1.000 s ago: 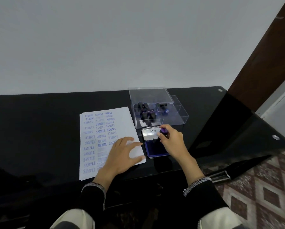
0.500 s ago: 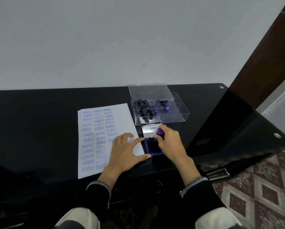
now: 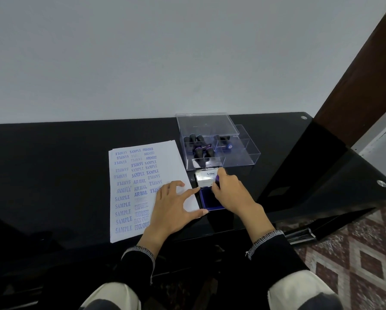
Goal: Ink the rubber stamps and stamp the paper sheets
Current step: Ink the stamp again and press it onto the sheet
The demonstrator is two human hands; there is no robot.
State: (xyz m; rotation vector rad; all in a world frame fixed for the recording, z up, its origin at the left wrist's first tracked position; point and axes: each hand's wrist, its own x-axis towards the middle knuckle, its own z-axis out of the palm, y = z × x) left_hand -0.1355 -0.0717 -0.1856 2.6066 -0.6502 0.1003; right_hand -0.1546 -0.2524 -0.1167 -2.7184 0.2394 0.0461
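Here, on glossy black table [image 3: 53, 153]: white stamped paper sheets [image 3: 129, 198] pinned under flat, open left hand [image 3: 173, 206]; right hand [image 3: 229, 193] pinching purple-handled rubber stamp [image 3: 217, 180] onto open blue ink pad [image 3: 206, 199]. Best pressed squarely, lifted straight.

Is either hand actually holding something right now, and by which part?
The right hand pinches a small purple-handled rubber stamp by its handle, over the open blue ink pad. The left hand holds nothing; it rests flat on the white stamped paper sheets.
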